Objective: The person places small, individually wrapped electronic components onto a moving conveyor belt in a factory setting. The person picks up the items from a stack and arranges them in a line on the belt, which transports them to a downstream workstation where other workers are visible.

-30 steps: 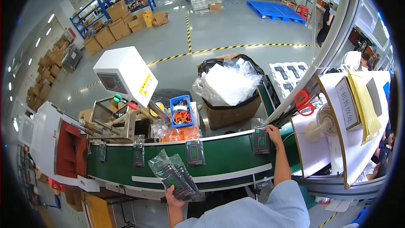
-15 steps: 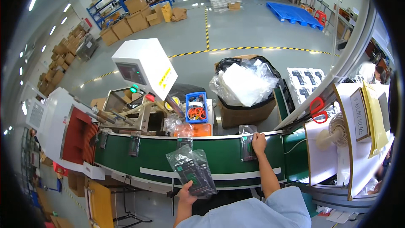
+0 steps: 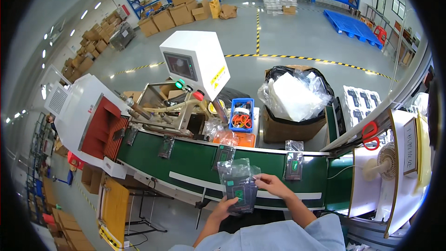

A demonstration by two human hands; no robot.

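My left hand [image 3: 225, 208] is closed on the lower left of several stacked clear plastic bags [image 3: 239, 190], each with a dark flat item and green marks inside. At the stack's upper right edge, the fingers of my right hand [image 3: 273, 186] are pinched on the bag plastic. The stack is held tilted above the near edge of a green conveyor belt [image 3: 193, 162]. Another bagged dark item [image 3: 293, 165] lies on the belt beyond my right hand. A similar bag [image 3: 224, 155] lies just behind the stack, partly hidden by it.
More bags [image 3: 166, 147] lie along the belt toward a white machine with a red-curtained opening [image 3: 103, 128]. Past the belt stand a white control box [image 3: 195, 62], a blue bin [image 3: 242, 115] of orange-handled tools and a lined carton [image 3: 295, 130]. A small fan [image 3: 383, 162] is at right.
My right hand has left the bag on the belt and come left to the stack in my left hand. The stack has turned more upright. The whole view has shifted.
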